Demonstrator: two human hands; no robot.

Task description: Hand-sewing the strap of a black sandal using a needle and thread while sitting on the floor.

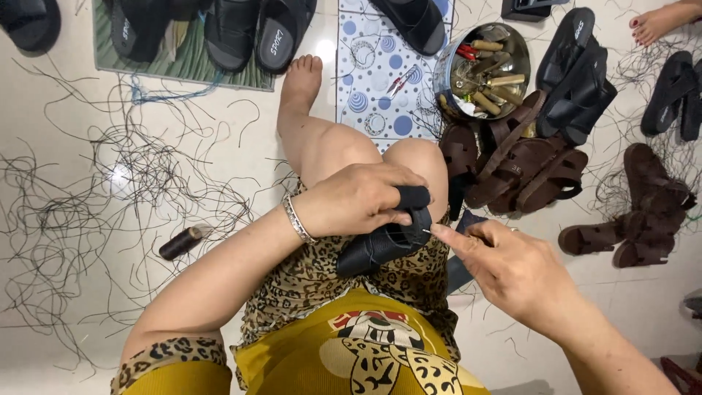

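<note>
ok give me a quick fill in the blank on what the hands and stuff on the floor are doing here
1. The left hand grips a ____ leather sandal piece over the lap.
2. The right hand pinches a thin ____ at that piece's edge.
3. The round metal tin of tools sits beside a heap of ____ sandals.
4. A dark thread spool lies on the ____.

Missing words: black; needle; brown; floor

Sat on the floor (58,146): thread spool (180,242) left of the knee (417,157), tool tin (481,69) ahead, sandal pile (523,164) right, loose threads (88,212) far left.
</note>
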